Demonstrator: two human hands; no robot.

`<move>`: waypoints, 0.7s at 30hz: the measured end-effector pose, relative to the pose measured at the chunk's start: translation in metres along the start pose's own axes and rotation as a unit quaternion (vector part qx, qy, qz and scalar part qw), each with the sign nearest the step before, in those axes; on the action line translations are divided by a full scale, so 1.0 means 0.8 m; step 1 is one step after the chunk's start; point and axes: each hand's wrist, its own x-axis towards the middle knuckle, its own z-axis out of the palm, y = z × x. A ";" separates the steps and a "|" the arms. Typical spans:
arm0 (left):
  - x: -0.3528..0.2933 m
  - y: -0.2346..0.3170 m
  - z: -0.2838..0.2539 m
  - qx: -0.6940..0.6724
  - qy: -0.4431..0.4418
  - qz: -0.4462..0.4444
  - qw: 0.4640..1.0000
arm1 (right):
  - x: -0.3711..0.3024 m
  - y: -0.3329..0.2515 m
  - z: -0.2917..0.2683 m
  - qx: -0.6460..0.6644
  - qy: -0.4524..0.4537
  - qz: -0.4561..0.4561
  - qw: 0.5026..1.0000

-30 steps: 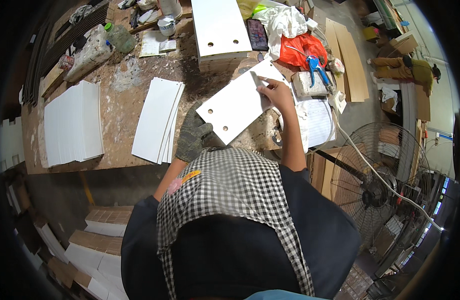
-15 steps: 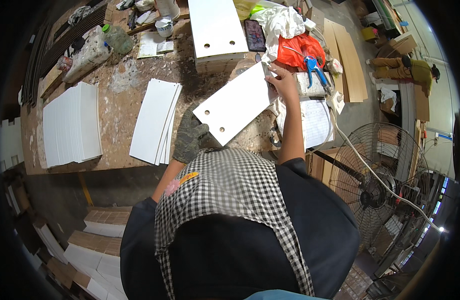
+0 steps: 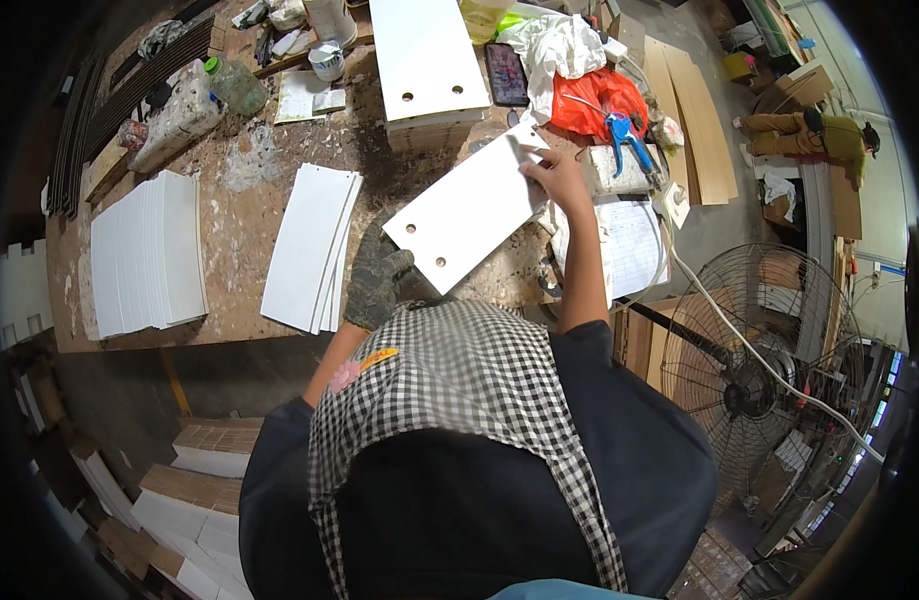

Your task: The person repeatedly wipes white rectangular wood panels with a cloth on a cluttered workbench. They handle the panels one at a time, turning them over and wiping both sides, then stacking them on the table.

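Note:
A white rectangular panel (image 3: 470, 215) lies slantwise in front of me, with two round holes at its near left end and small marks or holes at its far right end. My left hand (image 3: 382, 272), in a dark grey work glove, is closed on the panel's near left corner; its fingers are partly hidden. My bare right hand (image 3: 560, 178) reaches over the far right end, its thumb and fingers apart and fingertips touching the top face. Beyond stands a stack of similar white panels (image 3: 427, 60), the top one also with two holes.
Left of my hands lie a small fanned pile (image 3: 312, 245) and a larger row of white panels (image 3: 148, 255). To the right are a blue-handled tool (image 3: 628, 145), a red plastic bag (image 3: 595, 103), a phone (image 3: 507, 74) and written sheets (image 3: 635, 245). A large fan (image 3: 750, 385) stands beside the table.
My right hand has shifted from the panel's far right edge slightly inward over its face. The panel has moved a little to the left; my left hand keeps its hold on the corner.

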 end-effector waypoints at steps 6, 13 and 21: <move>-0.005 0.010 0.009 -0.008 0.021 -0.020 1.000 | -0.005 -0.029 -0.010 -0.010 -0.018 0.017 1.000; -0.004 0.009 0.011 0.005 0.004 0.008 1.000 | 0.014 -0.001 -0.005 -0.010 0.026 0.011 1.000; -0.002 -0.009 -0.012 0.117 0.003 0.039 0.992 | -0.018 -0.022 -0.003 0.023 -0.074 -0.048 0.996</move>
